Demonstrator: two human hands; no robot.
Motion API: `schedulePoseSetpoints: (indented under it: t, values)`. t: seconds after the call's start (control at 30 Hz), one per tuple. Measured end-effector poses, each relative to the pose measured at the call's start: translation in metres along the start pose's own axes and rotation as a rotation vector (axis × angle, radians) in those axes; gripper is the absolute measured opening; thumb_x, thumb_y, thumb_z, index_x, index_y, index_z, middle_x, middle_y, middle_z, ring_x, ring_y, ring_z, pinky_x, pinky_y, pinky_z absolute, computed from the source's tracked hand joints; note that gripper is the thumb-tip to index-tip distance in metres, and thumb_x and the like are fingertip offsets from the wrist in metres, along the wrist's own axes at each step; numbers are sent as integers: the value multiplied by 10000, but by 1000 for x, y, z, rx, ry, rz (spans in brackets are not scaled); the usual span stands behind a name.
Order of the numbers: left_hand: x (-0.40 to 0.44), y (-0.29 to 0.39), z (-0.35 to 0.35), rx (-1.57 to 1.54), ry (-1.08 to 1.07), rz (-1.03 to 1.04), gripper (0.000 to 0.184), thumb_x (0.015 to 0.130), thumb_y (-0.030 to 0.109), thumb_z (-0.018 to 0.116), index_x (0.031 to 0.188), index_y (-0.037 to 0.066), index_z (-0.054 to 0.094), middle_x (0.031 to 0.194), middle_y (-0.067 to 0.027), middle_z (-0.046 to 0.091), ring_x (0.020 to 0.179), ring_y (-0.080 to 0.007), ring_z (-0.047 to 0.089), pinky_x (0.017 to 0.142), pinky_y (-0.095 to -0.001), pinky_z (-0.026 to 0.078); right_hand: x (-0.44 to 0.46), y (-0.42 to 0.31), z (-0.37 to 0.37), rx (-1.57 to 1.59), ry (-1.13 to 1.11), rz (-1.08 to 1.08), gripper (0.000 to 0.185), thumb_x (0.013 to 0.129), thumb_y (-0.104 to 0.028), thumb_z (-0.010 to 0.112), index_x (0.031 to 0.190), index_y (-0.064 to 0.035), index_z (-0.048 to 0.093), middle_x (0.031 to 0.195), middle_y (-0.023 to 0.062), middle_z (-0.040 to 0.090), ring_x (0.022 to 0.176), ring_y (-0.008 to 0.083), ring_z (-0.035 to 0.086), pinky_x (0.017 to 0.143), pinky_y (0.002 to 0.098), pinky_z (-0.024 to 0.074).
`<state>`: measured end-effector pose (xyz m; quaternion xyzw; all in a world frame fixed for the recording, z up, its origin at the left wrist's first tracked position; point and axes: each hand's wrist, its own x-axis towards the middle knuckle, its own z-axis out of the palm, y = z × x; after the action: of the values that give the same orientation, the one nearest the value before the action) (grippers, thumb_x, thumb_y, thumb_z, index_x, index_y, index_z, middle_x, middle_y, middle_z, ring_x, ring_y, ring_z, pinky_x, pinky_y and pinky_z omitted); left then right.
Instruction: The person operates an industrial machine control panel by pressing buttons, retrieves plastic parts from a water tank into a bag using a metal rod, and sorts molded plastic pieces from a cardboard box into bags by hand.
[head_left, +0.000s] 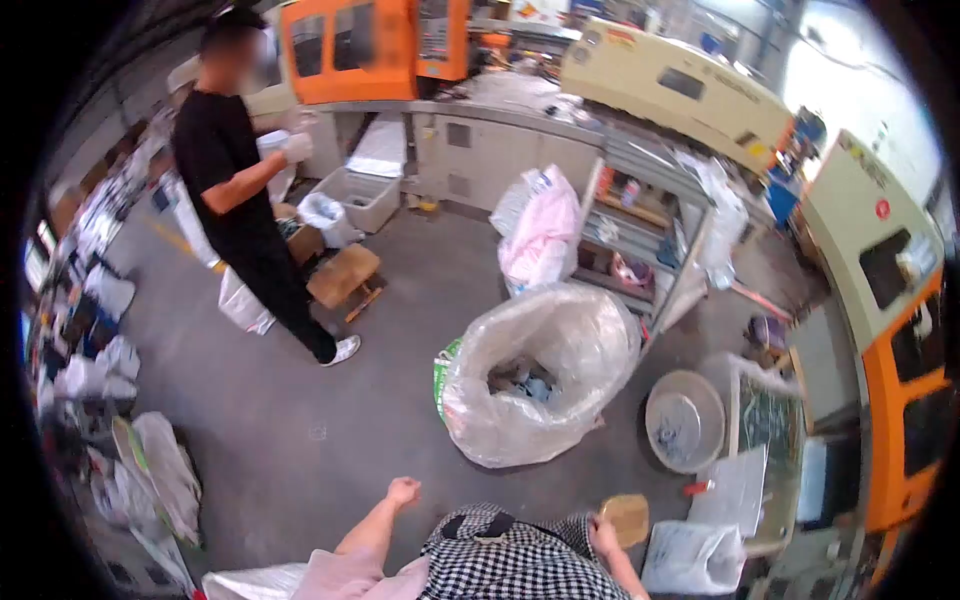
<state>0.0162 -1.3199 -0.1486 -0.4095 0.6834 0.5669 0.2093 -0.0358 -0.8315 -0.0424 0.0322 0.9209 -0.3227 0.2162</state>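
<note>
My left hand (403,492) is held out over the grey floor, its fingers curled in, with nothing visible in them. A black-and-white checkered apron (505,560) spreads across the front of my body. At its right edge my right hand (604,535) is closed on the cloth. Ahead stands a large sack with a clear plastic liner (540,375), wide open, with small grey-blue pieces at the bottom. Neither hand touches the sack. Beside my right hand is a small wooden stool (626,519).
A person in black (225,150) with gloved hands stands at the left near a low stool (345,277). A metal rack (640,235) and pink sack (540,232) are behind the liner. At right are a round tub (685,420), a white bag (693,556) and orange-and-cream machines (905,400).
</note>
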Motion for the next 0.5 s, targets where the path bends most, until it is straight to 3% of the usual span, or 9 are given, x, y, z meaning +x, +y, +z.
schedulePoseSetpoints:
  t: [0.17, 0.3, 0.37, 0.5]
  values:
    - [-1, 51, 8, -80, -82, -13, 175, 856, 139, 558, 945, -11, 580, 785, -113, 621, 655, -200, 621, 580, -325, 539, -34, 8, 2, 139, 40, 163, 267, 832, -191, 507, 1014, -19, 603, 961, 178, 626, 917, 300, 598, 802, 355, 460]
    - [6, 24, 7, 27, -153, -99, 182, 860, 136, 554, 953, -20, 570, 777, -132, 617, 649, -217, 620, 565, -350, 543, -87, 65, 40, -77, -51, 387, 311, 789, -264, 513, 946, -8, 593, 942, 227, 604, 930, 372, 567, 795, 434, 455]
    - [6, 12, 4, 61, -180, -158, 179, 862, 131, 551, 955, -20, 569, 771, -138, 615, 651, -222, 621, 557, -355, 543, -122, 94, 54, 32, -135, 182, 319, 773, -272, 520, 951, -19, 602, 954, 225, 602, 962, 366, 558, 818, 418, 451]
    - [-3, -5, -8, 127, -177, -244, 169, 854, 111, 541, 954, -22, 568, 755, -149, 616, 646, -232, 626, 541, -358, 548, -184, 126, 63, 94, -262, 344, 317, 769, -272, 524, 947, -23, 606, 955, 223, 603, 962, 365, 559, 822, 415, 451]
